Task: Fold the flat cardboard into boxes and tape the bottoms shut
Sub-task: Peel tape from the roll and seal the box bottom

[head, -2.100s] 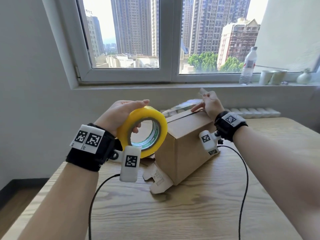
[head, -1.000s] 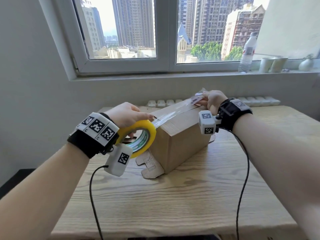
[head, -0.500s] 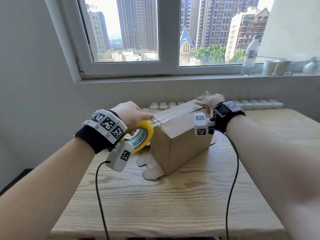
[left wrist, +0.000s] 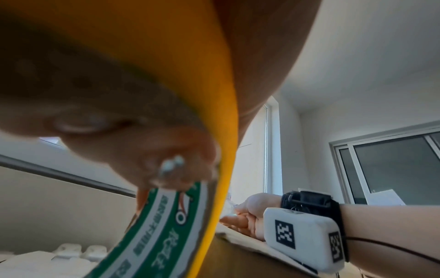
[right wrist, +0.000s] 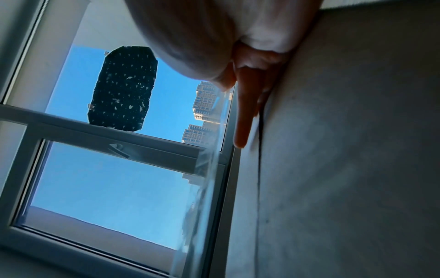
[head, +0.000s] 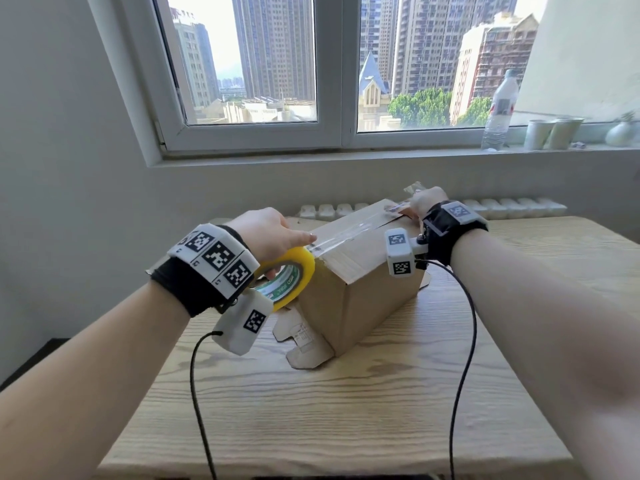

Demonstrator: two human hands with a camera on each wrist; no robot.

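Note:
A brown cardboard box (head: 360,292) stands on the wooden table (head: 346,410), its closed flaps facing up and loose flaps splayed at its base. My left hand (head: 294,245) grips a yellow tape roll (head: 298,271) at the box's near left corner, fingers curled through the core (left wrist: 166,165). A clear tape strip (head: 349,233) runs from the roll (left wrist: 214,94) along the top seam. At the far end my right hand (head: 424,202) pinches the crumpled tape end (head: 414,188). Its index finger (right wrist: 241,116) lies straight on the cardboard beside the strip (right wrist: 207,169).
A water bottle (head: 500,109), two paper cups (head: 554,133) and a small vase (head: 621,133) stand on the windowsill. White moulded trays (head: 512,204) line the table's back edge. Black cables (head: 464,341) trail from both wrists across the table.
Both hands have come down, laying the stretched tape onto the box top. The roll has dropped to the near left corner, and the right hand has lowered to the far edge.

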